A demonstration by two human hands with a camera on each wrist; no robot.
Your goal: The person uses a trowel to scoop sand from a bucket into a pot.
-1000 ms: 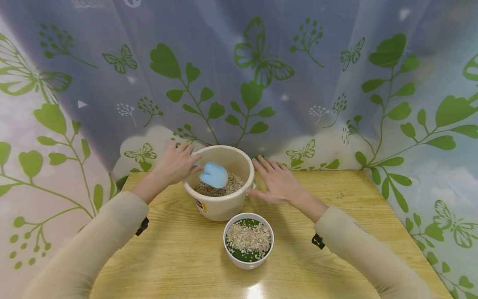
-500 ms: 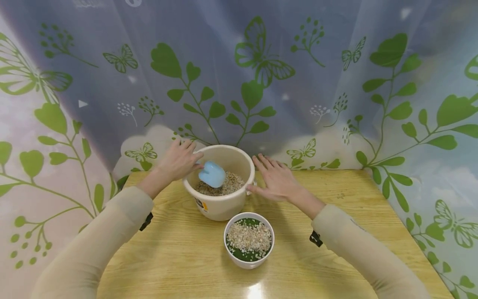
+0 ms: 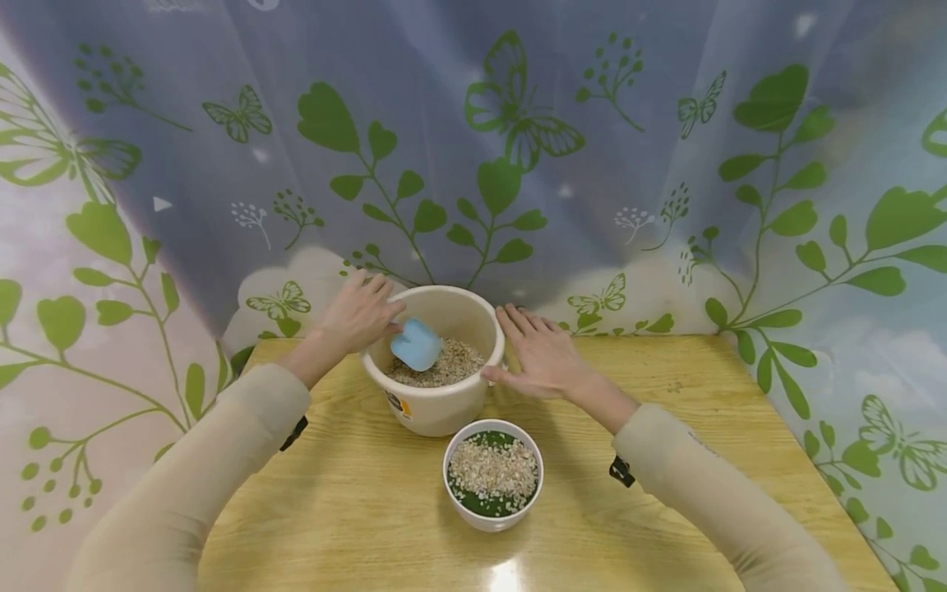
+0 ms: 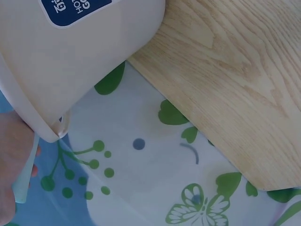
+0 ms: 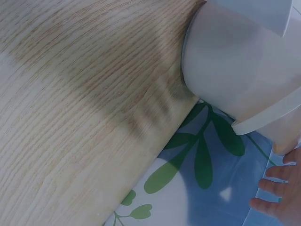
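Observation:
A cream bucket [image 3: 436, 403] holds pale grainy chips [image 3: 455, 362]. My left hand [image 3: 358, 315] grips the handle of a light blue scoop [image 3: 417, 345] at the bucket's left rim. The scoop's head tilts down over the chips, its lower edge close to them. In the left wrist view the handle [image 4: 24, 181] shows between the curled fingers. My right hand [image 3: 546, 355] lies along the bucket's right side, fingers straight, thumb at the rim near the side handle. In front stands a white bowl [image 3: 494, 524] with similar chips over a green base.
The bucket and bowl stand on a wood-grain table [image 3: 355, 493]. Behind it, close to the bucket, hangs a curtain [image 3: 592, 205] printed with leaves and butterflies. The table's back edge runs just beside the bucket.
The scoop has shifted slightly left inside the bucket and turned a little, while my left hand has edged slightly up and right. My right hand has moved slightly left; bucket and bowl stay put.

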